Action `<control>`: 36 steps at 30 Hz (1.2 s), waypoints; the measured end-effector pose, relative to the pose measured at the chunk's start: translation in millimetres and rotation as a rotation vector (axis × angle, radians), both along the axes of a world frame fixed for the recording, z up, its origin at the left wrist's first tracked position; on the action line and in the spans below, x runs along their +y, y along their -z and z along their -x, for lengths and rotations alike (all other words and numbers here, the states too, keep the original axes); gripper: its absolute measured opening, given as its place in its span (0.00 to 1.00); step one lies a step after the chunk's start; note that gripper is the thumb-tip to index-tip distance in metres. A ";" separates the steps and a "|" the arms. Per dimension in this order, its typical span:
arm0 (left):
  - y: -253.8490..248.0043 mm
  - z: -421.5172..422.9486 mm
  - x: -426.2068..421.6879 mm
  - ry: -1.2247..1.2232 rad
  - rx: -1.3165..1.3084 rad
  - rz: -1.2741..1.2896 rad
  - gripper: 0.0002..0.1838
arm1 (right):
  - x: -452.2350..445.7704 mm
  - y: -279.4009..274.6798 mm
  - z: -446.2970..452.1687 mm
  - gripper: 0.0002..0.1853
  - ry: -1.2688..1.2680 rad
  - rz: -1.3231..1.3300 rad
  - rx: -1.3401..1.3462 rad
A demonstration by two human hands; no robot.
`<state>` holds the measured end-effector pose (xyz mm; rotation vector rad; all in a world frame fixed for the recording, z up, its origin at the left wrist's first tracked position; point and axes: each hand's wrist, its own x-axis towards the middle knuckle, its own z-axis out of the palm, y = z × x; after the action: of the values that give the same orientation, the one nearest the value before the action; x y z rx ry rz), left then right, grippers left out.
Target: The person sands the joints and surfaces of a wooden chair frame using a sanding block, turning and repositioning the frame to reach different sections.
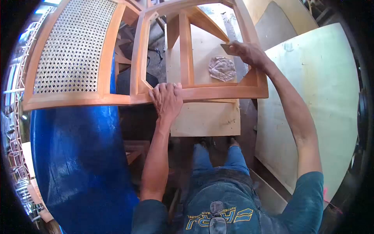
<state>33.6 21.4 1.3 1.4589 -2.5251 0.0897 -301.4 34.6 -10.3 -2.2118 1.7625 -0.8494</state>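
A wooden chair frame (218, 93) lies across the upper middle, with a woven cane panel (72, 46) on its left part. My left hand (167, 99) is closed over the frame's near rail, its fingers wrapped over the top edge. Inside the frame's right opening, my right hand (249, 54) pinches a small flat brownish piece (227, 49), close to the end of a slanted wooden brace (208, 23). A crumpled pale cloth (222, 68) rests on the light wooden board (204, 120) below the frame, just under my right hand.
A large blue glossy surface (80, 156) fills the lower left. On the right stands a big pale panel (311, 105), with a grey rounded sheet (274, 27) behind it. Dark floor shows between the board and my legs.
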 end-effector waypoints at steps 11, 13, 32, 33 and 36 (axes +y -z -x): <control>-36.4 -98.2 -27.1 0.003 0.573 -0.037 0.11 | 74.8 -17.7 -67.6 0.10 0.471 0.136 -0.398; -19.3 -132.5 -10.0 -0.176 0.728 -0.254 0.14 | 82.8 -21.1 -73.4 0.12 0.601 0.038 -0.238; -4.9 -201.0 -51.5 -0.152 1.289 -0.518 0.44 | 77.7 -6.1 -64.8 0.14 0.670 0.025 -0.248; -2.5 -202.2 -50.1 -0.200 1.308 -0.520 0.42 | 79.3 -5.6 -65.0 0.14 0.672 0.025 -0.232; -6.0 -193.5 -48.2 -0.266 1.299 -0.475 0.40 | 80.2 -11.0 -67.7 0.14 0.665 0.014 -0.206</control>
<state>227.2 -26.7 7.3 1.2813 -1.3007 -1.0882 -233.8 114.7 0.7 -1.4588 2.4064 -1.1547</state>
